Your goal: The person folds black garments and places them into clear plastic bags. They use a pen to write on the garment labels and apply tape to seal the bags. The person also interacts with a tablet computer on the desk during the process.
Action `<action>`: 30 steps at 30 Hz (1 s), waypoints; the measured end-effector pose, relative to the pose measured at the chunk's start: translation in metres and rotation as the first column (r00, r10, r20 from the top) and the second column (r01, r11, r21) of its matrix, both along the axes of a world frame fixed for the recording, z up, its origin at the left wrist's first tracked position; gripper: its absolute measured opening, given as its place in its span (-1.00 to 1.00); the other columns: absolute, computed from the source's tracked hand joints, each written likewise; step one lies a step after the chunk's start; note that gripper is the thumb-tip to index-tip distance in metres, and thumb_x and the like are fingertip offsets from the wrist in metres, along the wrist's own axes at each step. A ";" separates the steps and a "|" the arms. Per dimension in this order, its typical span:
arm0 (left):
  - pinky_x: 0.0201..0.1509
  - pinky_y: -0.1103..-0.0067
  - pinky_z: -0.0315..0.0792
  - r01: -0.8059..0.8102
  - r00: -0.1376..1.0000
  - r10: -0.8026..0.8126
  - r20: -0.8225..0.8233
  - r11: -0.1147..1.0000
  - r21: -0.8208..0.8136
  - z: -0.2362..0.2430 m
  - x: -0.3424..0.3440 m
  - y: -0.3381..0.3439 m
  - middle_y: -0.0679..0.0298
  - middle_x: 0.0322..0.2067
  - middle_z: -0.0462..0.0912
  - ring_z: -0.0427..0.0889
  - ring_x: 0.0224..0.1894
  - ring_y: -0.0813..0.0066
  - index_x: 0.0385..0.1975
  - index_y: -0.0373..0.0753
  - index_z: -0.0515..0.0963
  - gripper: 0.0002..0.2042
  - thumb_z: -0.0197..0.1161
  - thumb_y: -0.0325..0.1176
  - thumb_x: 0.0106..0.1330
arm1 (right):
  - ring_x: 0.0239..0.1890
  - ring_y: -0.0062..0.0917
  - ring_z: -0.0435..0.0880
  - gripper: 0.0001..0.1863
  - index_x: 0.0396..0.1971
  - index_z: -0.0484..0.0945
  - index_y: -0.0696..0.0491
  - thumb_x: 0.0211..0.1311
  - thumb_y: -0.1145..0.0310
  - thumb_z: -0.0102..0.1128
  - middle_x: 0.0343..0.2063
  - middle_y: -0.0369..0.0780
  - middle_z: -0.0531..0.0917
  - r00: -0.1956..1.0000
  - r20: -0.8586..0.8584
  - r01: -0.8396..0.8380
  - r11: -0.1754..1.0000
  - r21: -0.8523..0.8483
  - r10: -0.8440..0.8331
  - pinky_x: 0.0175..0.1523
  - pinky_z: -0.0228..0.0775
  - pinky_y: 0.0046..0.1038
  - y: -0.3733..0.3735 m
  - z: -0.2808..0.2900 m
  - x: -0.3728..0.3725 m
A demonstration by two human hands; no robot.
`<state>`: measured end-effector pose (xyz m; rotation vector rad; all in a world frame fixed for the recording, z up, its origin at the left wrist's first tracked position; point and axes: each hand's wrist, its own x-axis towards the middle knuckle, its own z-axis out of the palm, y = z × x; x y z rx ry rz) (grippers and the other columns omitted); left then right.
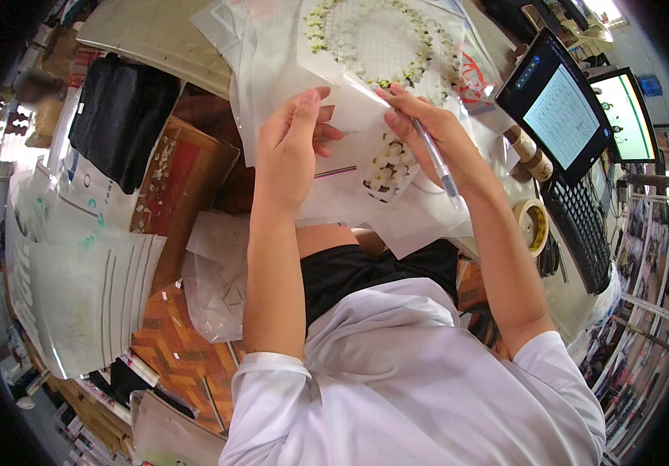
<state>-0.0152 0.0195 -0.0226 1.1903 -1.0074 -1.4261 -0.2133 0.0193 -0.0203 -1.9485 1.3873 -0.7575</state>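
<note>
My right hand (439, 140) holds a slim clear pen-like tool (437, 159), which slants back along the palm toward the wrist. A thin pale strip (362, 87) reaches from its fingertips toward the left; whether it is pinched there I cannot make out. My left hand (296, 140) is loosely curled above the sheets, fingers apart, with nothing visible in it. Under both hands lie translucent sheets (272, 78). A printed ring of white flowers with green leaves (319, 39) shows at the far side. Below my right fingers is a smaller white-flower print (391, 165).
On the right stand a laptop-like screen (560, 113), a second screen (626, 116), a black keyboard (579, 225) and a tape roll (533, 227). To the left are folded black cloth (121, 116), a cardboard box (187, 179) with scraps, a plastic bag (214, 272) and stacked sheets (78, 287).
</note>
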 end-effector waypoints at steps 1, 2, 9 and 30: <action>-0.31 0.63 0.46 0.043 0.998 -0.042 -0.036 0.999 0.017 0.001 -0.001 -0.002 0.20 -0.29 0.66 0.60 -0.32 0.57 -0.02 -0.40 0.51 -0.64 0.13 -0.23 0.35 | 0.29 -0.15 0.32 -0.61 0.04 0.45 0.13 0.39 0.17 -0.02 0.02 0.00 0.54 1.000 -0.013 -0.021 0.999 -0.026 0.020 0.36 0.00 -0.11 0.000 0.000 0.001; -0.30 0.64 0.46 0.087 0.994 -0.084 -0.073 0.996 0.033 0.003 -0.002 -0.004 0.20 -0.30 0.66 0.60 -0.31 0.58 -0.01 -0.41 0.50 -0.62 0.14 -0.21 0.35 | 0.29 -0.19 0.33 -0.64 0.04 0.46 0.12 0.38 0.23 0.00 0.05 -0.04 0.54 0.997 -0.073 -0.031 0.999 -0.026 0.029 0.35 0.02 -0.18 0.001 0.003 0.002; -0.29 0.70 0.45 0.144 0.983 -0.135 -0.125 0.988 0.060 -0.001 -0.001 -0.011 0.20 -0.26 0.64 0.58 -0.28 0.64 0.19 -0.49 0.28 -0.52 0.11 -0.40 0.30 | 0.15 -0.17 0.44 -0.73 -0.03 0.47 0.13 0.37 0.34 -0.01 -0.09 -0.08 0.59 0.974 -0.215 -0.089 0.991 -0.101 0.066 0.25 0.16 -0.19 0.004 0.018 0.008; -0.27 0.71 0.37 0.102 0.891 -0.010 0.454 0.979 -0.178 -0.008 -0.015 -0.036 0.33 -0.46 0.57 0.45 -0.42 0.61 0.27 -0.42 0.23 -0.40 0.15 -0.56 0.15 | 0.02 -0.52 0.45 -0.66 -0.02 0.54 0.02 0.34 0.13 0.12 0.01 -0.15 0.49 0.905 -0.046 0.351 0.805 -0.478 -0.422 0.13 0.30 -0.41 -0.088 0.113 -0.124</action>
